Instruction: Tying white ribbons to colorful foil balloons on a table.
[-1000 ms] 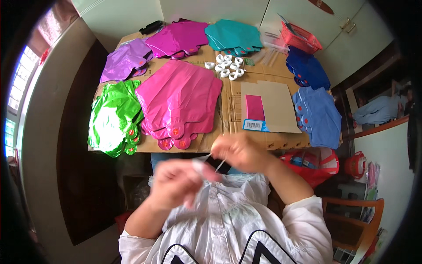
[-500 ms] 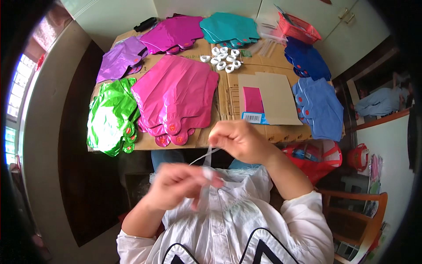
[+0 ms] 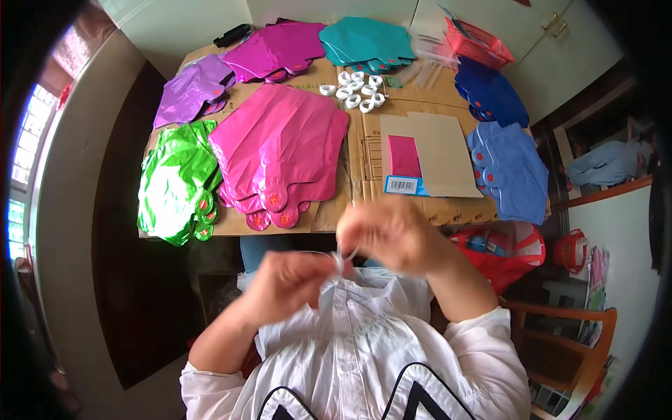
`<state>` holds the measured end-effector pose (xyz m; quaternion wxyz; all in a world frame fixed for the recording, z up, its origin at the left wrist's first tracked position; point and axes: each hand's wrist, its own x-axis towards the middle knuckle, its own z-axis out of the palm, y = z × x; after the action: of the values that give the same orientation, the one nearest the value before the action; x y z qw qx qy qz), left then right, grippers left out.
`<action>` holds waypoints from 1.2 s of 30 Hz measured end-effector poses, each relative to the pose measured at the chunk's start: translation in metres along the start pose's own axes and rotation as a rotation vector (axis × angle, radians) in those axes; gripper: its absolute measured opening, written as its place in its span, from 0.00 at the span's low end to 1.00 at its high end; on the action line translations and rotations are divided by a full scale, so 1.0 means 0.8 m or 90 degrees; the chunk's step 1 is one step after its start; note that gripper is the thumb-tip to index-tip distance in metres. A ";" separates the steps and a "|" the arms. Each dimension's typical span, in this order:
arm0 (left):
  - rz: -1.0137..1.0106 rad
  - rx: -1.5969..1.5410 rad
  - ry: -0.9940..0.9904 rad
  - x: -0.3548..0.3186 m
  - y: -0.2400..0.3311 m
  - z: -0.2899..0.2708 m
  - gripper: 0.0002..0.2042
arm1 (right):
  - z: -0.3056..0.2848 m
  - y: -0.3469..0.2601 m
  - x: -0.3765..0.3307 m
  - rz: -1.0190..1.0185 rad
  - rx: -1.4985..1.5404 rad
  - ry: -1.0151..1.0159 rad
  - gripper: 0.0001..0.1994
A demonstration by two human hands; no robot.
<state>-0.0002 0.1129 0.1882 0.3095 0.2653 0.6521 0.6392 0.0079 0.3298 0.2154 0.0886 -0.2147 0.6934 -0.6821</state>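
My left hand (image 3: 290, 283) is closed, thumb and fingers pinching a thin white ribbon (image 3: 340, 263) in front of my shirt. Close beside it and slightly higher, my right hand (image 3: 392, 234) is curled and smeared by motion, its fingers on the same ribbon. A loop of ribbon shows between the two hands. Beyond them on the cardboard-covered table lies a stack of flat pink foil balloons (image 3: 280, 147). Farther back sits a cluster of small white ribbon coils (image 3: 357, 89).
Flat foil balloons in green (image 3: 175, 182), lilac (image 3: 189, 91), magenta (image 3: 276, 49), teal (image 3: 367, 42), dark blue (image 3: 490, 91) and light blue (image 3: 511, 168) ring the table. A beige card (image 3: 441, 154) lies right of centre. A red basket (image 3: 479, 43) stands far right; a wooden chair (image 3: 602, 343) is at right.
My left hand has moved slightly up and right, and my right hand has come lower, so they are closer together. The ribbon stretch between them has shortened.
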 end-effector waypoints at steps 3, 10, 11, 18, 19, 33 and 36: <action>0.164 -0.315 0.088 -0.001 0.025 -0.017 0.10 | -0.004 0.041 0.002 0.021 -0.192 0.015 0.10; 0.094 -0.105 -0.022 -0.005 0.017 -0.004 0.09 | -0.007 0.018 0.007 -0.060 -0.174 0.076 0.08; 0.150 -0.260 0.030 -0.009 0.021 -0.008 0.10 | -0.006 0.037 0.006 -0.047 -0.225 0.076 0.08; 0.024 -0.086 0.007 -0.010 0.024 -0.003 0.10 | -0.006 0.001 0.015 -0.058 -0.207 0.089 0.04; 0.051 -0.211 -0.011 -0.012 0.029 -0.003 0.08 | -0.002 0.010 0.010 -0.078 -0.199 0.048 0.04; 0.106 0.115 0.125 0.009 0.006 -0.025 0.12 | 0.005 0.000 -0.001 -0.099 0.000 -0.052 0.07; -0.032 -0.160 -0.069 -0.003 0.046 -0.005 0.10 | -0.005 0.014 0.009 -0.073 -0.178 0.032 0.09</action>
<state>-0.0033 0.1102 0.2247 0.3909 0.2423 0.5559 0.6924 -0.0020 0.3301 0.2059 0.0009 -0.2470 0.7703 -0.5879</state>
